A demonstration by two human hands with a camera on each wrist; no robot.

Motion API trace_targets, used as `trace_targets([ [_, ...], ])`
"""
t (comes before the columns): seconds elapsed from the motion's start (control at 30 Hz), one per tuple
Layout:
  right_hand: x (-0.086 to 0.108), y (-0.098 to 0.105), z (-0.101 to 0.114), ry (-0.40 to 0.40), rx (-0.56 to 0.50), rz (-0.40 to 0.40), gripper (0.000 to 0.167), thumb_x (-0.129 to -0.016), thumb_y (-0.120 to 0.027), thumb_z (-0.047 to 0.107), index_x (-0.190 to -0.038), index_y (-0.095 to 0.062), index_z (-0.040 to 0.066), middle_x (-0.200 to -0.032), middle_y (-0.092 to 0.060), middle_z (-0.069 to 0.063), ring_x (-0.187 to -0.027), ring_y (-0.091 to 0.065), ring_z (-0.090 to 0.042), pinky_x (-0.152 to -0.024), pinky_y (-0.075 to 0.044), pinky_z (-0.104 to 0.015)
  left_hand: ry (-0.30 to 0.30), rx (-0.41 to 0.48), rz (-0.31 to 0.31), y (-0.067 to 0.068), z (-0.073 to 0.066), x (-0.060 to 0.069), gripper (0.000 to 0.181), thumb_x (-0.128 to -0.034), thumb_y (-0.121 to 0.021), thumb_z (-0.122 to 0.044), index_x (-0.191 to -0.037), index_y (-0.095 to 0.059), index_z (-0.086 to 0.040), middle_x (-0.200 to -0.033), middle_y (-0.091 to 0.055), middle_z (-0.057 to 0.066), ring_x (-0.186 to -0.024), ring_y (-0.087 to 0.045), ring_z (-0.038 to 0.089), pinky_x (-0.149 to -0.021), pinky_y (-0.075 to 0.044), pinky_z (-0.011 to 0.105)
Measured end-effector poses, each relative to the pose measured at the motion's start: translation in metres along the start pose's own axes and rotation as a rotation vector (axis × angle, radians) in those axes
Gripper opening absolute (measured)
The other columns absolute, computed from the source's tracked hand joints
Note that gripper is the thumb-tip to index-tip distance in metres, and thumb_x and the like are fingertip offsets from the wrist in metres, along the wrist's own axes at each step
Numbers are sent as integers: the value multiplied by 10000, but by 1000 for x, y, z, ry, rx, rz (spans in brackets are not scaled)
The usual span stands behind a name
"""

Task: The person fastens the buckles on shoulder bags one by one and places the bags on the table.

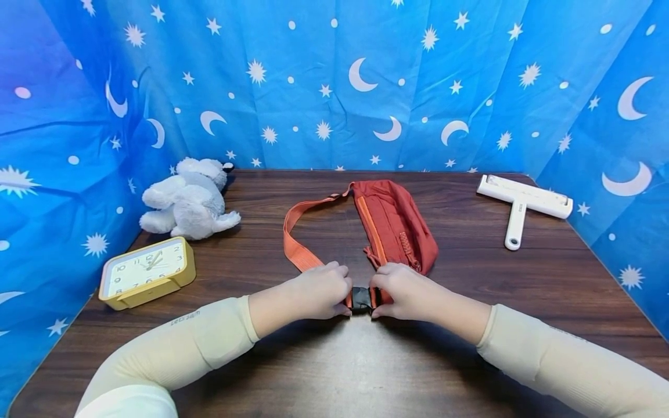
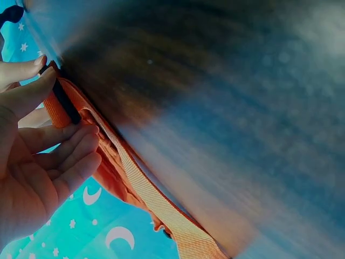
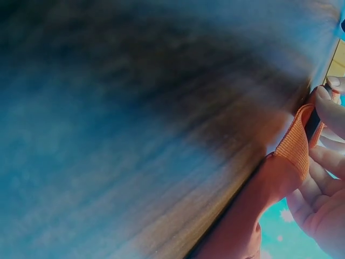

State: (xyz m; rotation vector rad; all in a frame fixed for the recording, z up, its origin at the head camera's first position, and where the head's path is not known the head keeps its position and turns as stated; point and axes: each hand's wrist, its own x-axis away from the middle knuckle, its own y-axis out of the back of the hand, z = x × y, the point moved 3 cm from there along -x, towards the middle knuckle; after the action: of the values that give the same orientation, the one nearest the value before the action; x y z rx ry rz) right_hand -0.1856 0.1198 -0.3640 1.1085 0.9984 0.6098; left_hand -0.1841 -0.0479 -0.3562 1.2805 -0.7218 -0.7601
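Observation:
A red waist bag (image 1: 395, 223) with an orange zip lies on the dark wooden table. From its far end an orange strap (image 1: 298, 247) loops round on the left to a black buckle (image 1: 361, 299) in front of the bag. My left hand (image 1: 323, 291) pinches the buckle's left end where the strap joins it. On the other side my right hand (image 1: 405, 293) pinches the right end. Both wrist views show thumb and fingers closed about the buckle's edge, with the strap (image 2: 156, 199) running off along the table. The buckle's two parts appear joined.
At the left stand a yellow clock (image 1: 148, 271) and, behind it, a grey-white plush toy (image 1: 190, 200). A white lint roller (image 1: 522, 200) lies at the back right. Blue curtains (image 1: 324, 75) with moons and stars enclose the table's back and sides.

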Motion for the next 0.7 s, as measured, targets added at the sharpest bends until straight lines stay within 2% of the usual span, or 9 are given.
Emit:
trace_targets([
  [0.43, 0, -3, 1, -28, 61, 60, 369, -652, -842, 327, -816, -622, 80, -732, -524, 29, -664, -520, -140, -606, -431, -326, 12, -4, 33, -2, -1, -4, 350, -820, -680, -462, -878, -651, -119, -770, -471, -10, -687, -454, 150, -562, -407, 269],
  [0.7, 0, -3, 2, -32, 81, 60, 382, -650, -844, 345, -799, -599, 92, -725, -490, 50, -648, -513, -143, -591, -433, -324, 0, -29, 21, -2, -1, -5, 338, -812, -685, -470, -843, -654, -135, -761, -474, -8, -680, -462, 152, -550, -409, 264],
])
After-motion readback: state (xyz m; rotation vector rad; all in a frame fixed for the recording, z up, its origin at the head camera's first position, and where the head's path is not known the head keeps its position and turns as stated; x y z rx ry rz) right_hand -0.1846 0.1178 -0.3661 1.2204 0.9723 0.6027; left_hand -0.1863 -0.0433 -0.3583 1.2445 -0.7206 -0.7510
